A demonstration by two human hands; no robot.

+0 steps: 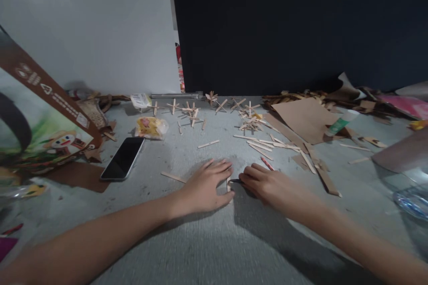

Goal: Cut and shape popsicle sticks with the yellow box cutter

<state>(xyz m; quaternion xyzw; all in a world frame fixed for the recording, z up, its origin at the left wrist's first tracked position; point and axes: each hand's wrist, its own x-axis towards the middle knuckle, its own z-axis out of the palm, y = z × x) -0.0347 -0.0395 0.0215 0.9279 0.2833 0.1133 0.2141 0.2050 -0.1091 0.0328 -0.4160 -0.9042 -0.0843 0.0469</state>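
Observation:
My left hand (207,185) lies flat on the grey floor, fingers stretched out, pressing down a small wooden stick (228,184) near its fingertips. My right hand (264,183) is closed around a thin dark tool (235,181) whose tip touches that stick. Loose wooden sticks (264,144) lie just beyond the hands. A red-tipped stick (266,163) lies by my right hand.
A black phone (123,158) lies at the left, next to a printed paper bag (40,116). Small stick crosses (187,109) and a snack packet (150,127) sit further back. Cardboard sheets and scraps (306,118), a glue tube (341,123) and a clear plastic item (413,198) are at the right.

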